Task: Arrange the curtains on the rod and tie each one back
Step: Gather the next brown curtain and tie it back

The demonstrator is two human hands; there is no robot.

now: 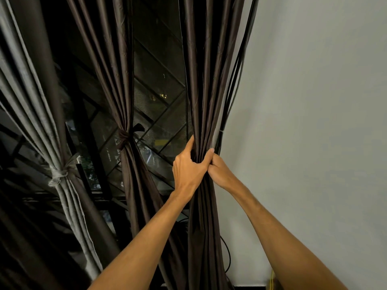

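The right curtain [201,80] hangs at the edge of the window [159,114], just beside the wall [314,101], and is pinched into a waist about halfway down. The left hand [189,166] wraps round it from the window side, fingers curled across the front. The right hand [217,170] grips the same bunch from the wall side, its fingers tucked into the folds, the two hands touching.

The step appears to be gathering this last loose curtain before tying it. To do it well, I would pull every pleat into the bunch, keep the waist level with the knots on the other two, and hold with one hand while the other brings the band round. No band for this curtain is visible, so where it comes from cannot be told.

The middle curtain [117,80] is already cinched with a dark tie [123,139], and the grey curtain [31,101] farther left has a knotted grey tie [57,174], lower in the frame.

The main nuisance is the bundle of black cables [234,80] running down the wall right against the curtain's far edge. They pass close behind the right hand and could get caught in the wrap. The rod is out of view.
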